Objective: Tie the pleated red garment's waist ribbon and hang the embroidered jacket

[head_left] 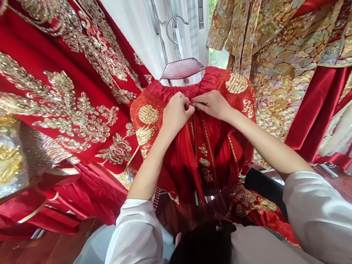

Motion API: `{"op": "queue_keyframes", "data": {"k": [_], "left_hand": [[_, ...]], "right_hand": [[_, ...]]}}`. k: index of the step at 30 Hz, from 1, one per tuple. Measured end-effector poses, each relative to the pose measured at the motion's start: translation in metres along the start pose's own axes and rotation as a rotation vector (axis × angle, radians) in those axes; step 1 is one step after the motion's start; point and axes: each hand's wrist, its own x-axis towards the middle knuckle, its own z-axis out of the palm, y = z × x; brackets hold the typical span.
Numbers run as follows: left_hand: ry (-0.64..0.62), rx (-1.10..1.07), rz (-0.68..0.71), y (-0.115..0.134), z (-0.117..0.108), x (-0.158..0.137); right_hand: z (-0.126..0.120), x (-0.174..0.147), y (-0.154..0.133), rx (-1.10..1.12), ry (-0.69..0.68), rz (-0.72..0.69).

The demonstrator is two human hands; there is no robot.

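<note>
A red garment with gold embroidery (pixel 148 114) hangs on a hanger (pixel 182 68) in front of me, its gathered neckline at the top. At the front centre of that neckline, my left hand (pixel 177 111) is closed, thumb and fingers pinching the fabric edge. Close beside it, my right hand (pixel 214 104) also pinches the neckline from the other side. The fingertips of both hands nearly meet. What small part lies between them, such as a fastening, is hidden by the fingers. Below the hands, the garment's front panel (pixel 203 154) hangs down.
A red gown with silver-gold beading (pixel 72 106) hangs at left. Gold patterned garments (pixel 272 50) hang at right. The hanger's hook is on a metal rack (pixel 172 2). A pale blue stool or chair (pixel 85 260) stands at lower left; red embroidered cloth (pixel 257 203) lies at lower right.
</note>
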Motion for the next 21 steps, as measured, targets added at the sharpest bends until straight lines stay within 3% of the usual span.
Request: {"op": "queue_keyframes", "data": {"k": [6, 9, 12, 17, 21], "left_hand": [[0.144, 0.005, -0.063, -0.012, -0.008, -0.008], [0.203, -0.044, -0.077, -0.018, -0.005, -0.01], [0.231, -0.249, -0.108, -0.021, 0.0, -0.007], [0.078, -0.791, -0.273, -0.022, 0.003, 0.001], [-0.052, -0.929, -0.288, -0.025, -0.003, -0.002]], "right_hand": [[-0.009, -0.014, -0.006, -0.159, 0.159, 0.392], [-0.011, -0.016, -0.006, -0.067, 0.215, 0.407], [-0.012, -0.013, -0.006, 0.299, 0.234, 0.425], [-0.015, -0.006, -0.012, 1.122, 0.174, 0.706], [-0.02, -0.006, -0.011, 1.33, 0.074, 0.728]]}}
